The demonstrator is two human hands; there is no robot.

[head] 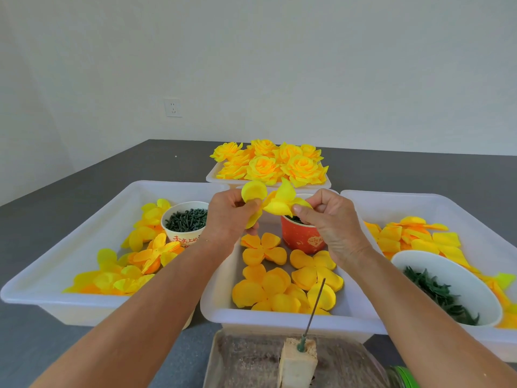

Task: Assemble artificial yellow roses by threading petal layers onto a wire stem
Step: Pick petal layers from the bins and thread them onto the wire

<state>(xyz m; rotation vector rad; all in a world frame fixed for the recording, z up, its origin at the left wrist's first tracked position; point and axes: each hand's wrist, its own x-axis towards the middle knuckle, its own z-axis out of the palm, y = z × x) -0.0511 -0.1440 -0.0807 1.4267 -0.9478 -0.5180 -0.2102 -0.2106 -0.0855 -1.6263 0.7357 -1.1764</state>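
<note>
Bright, even, diffuse light; wide-angle view with bent edges.
Shadows are soft and faint, weakest on the pale wall and slightly darker under the white trays. No harsh glare shows, only a mild sheen on tray rims. Straight lines bow toward the frame's corners, the forearms stretch large at the bottom, and fine detail looks slightly soft throughout.

upright wire stem before crowded middle tray

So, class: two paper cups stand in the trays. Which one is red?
The red cup in the middle tray, beneath the right hand; the other cup is white.
</note>
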